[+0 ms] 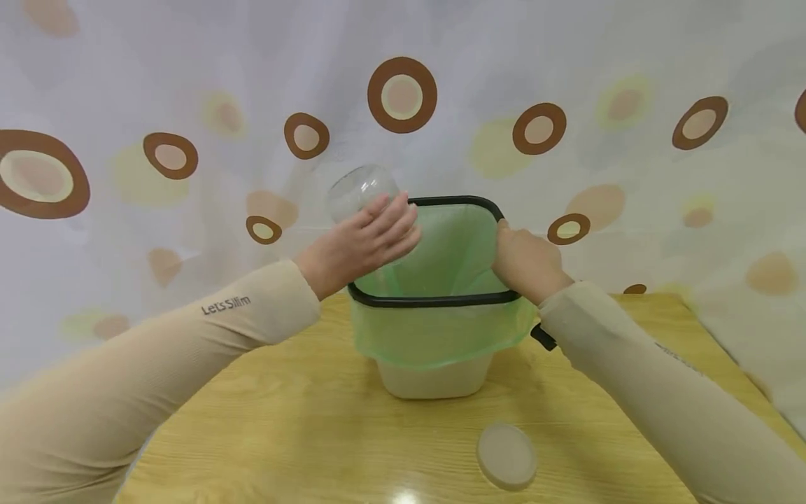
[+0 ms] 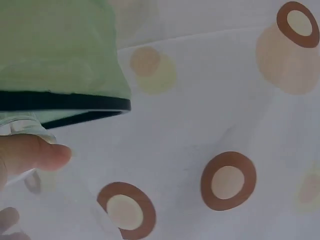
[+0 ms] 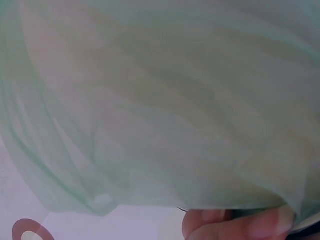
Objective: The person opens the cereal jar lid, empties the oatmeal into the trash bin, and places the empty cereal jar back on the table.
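A clear, see-through jar (image 1: 362, 189) is tilted at the left of the bin's mouth, its far end raised to the upper left. My left hand (image 1: 368, 238) holds it from the near side and covers part of it. In the left wrist view, the thumb (image 2: 37, 152) lies across the jar (image 2: 22, 122), close by the black rim. The white trash bin (image 1: 434, 381) stands upright, lined with a thin green bag (image 1: 441, 332) folded over its black rim (image 1: 434, 302). My right hand (image 1: 529, 259) grips the rim on the right, its fingers (image 3: 265, 225) against the bag.
A round beige lid (image 1: 506, 456) lies on the wooden table (image 1: 283, 420) in front of the bin. A small black piece (image 1: 543, 337) juts out at the bin's right, under the right wrist. A patterned white curtain (image 1: 466, 63) hangs close behind.
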A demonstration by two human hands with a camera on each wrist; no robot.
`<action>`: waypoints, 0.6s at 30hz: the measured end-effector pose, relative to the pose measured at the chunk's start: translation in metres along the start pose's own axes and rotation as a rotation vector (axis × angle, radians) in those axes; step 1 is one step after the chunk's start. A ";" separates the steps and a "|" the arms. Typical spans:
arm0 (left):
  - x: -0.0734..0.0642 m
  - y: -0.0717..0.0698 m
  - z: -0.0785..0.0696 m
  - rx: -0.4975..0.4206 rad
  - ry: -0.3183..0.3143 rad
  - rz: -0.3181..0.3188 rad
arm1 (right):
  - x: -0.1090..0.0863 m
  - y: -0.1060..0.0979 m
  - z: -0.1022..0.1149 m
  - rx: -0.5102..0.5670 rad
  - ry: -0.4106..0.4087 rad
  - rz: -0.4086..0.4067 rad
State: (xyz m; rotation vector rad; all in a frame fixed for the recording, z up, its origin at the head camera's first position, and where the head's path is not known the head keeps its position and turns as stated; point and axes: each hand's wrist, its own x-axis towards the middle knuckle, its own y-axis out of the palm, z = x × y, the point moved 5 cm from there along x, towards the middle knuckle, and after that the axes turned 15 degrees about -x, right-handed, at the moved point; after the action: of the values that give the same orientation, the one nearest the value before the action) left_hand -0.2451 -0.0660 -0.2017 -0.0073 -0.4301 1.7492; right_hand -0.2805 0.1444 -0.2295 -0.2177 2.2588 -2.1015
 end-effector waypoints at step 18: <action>-0.019 -0.001 0.028 -0.399 -0.243 -0.154 | 0.005 -0.007 0.000 -0.012 -0.013 0.002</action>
State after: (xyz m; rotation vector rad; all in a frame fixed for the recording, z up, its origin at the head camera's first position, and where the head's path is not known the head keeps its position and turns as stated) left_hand -0.2462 -0.0917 -0.1795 -0.0454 -0.9285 1.4941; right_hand -0.2848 0.1437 -0.2217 -0.2284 2.2643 -2.0801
